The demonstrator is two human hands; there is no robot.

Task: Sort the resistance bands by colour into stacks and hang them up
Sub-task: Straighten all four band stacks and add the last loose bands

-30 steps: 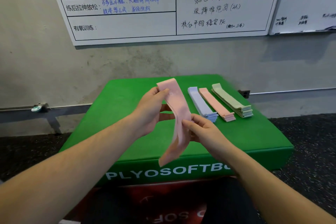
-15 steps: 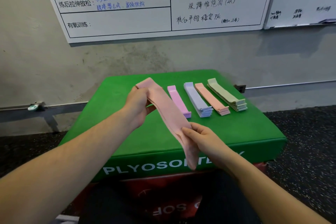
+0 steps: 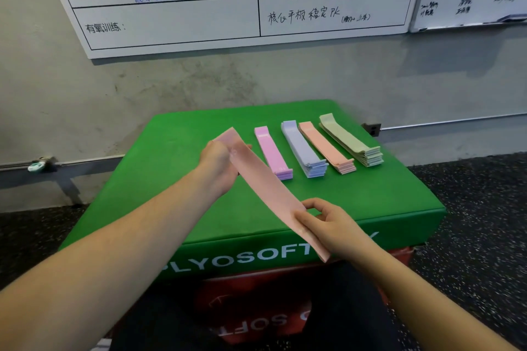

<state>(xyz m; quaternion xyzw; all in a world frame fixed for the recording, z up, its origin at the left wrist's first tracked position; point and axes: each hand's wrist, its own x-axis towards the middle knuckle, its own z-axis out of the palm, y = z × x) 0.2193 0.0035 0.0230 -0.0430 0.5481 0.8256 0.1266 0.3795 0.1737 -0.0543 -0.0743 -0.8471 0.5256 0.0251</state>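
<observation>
Left hand [image 3: 218,164] is gripping the far end of a pale pink band [image 3: 265,188] at frame centre; right hand [image 3: 330,225] is pinching its near end, band stretching flat between them above the green box [image 3: 171,179]. Right of it, four stacks are lying sorted: pink [image 3: 272,152], lilac [image 3: 303,148], peach [image 3: 325,145], green [image 3: 349,138]. Sorting looks nearly done; hanging is not yet started.

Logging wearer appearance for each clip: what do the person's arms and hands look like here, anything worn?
Both forearms are bare right to the frame's edge, with no sleeves showing. The left hand and right hand wear no gloves, and no rings, watch or wristband can be seen. Fingers are uncovered.
</observation>
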